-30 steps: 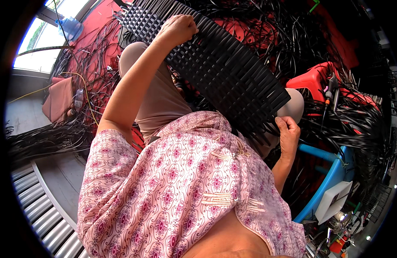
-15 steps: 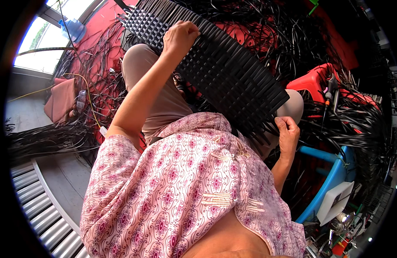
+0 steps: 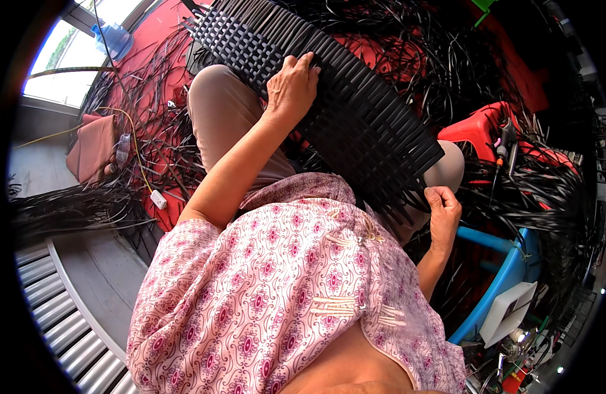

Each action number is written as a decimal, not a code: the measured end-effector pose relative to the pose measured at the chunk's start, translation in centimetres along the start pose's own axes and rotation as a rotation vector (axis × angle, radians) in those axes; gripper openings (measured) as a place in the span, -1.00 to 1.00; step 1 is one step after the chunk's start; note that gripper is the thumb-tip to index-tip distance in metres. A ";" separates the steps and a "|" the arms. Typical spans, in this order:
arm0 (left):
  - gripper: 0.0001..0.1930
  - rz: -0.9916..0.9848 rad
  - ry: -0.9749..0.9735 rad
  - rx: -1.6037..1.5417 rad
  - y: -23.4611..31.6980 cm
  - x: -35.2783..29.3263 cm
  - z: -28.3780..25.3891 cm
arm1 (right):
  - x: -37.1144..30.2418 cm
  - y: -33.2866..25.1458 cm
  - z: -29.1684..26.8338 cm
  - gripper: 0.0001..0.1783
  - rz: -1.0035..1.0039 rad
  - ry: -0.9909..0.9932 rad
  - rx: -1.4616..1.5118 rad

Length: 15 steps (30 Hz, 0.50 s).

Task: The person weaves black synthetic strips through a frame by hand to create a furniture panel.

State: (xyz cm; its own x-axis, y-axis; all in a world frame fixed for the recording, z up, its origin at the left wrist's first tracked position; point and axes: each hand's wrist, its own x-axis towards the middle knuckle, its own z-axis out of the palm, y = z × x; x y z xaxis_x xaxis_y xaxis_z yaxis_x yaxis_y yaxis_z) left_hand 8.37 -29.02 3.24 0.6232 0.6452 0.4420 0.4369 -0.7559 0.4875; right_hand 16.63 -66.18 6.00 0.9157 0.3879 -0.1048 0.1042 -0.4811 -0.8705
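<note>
Across both knees: long black woven panel of flat plastic strips, tilted, upper end far left, frayed end near right knee. Left hand flat on top, fingers slightly spread, pressing. Right hand at frayed lower edge, fingers curled shut on loose black strip ends. Risk, judged: panel sliding off knee if pressure eases; weave loosening if pulled hard. Loose black strips litter red floor mat.

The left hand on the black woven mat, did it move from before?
Yes. The left hand has slid down the black woven mat toward the person's body, farther from the mat's far end near the window.
</note>
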 end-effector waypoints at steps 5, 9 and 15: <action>-0.60 -0.030 -0.012 0.007 0.1 0.1 0.4 | 0.2 0.3 -0.1 -0.76 -0.028 -0.003 -0.035; -0.58 -0.054 -0.070 0.004 0.3 0.4 0.0 | 0.5 0.3 -0.1 -0.76 -0.043 0.001 -0.079; -0.56 -0.049 -0.092 0.015 -0.1 0.5 -0.3 | 0.7 0.3 0.2 -0.75 -0.058 0.017 -0.095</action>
State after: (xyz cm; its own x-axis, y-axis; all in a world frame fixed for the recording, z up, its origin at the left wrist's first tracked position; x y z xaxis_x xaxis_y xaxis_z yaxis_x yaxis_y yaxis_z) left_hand 8.41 -28.62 3.62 0.6576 0.6688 0.3467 0.4772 -0.7259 0.4952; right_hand 17.22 -65.88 5.60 0.9136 0.4039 -0.0466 0.1928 -0.5311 -0.8251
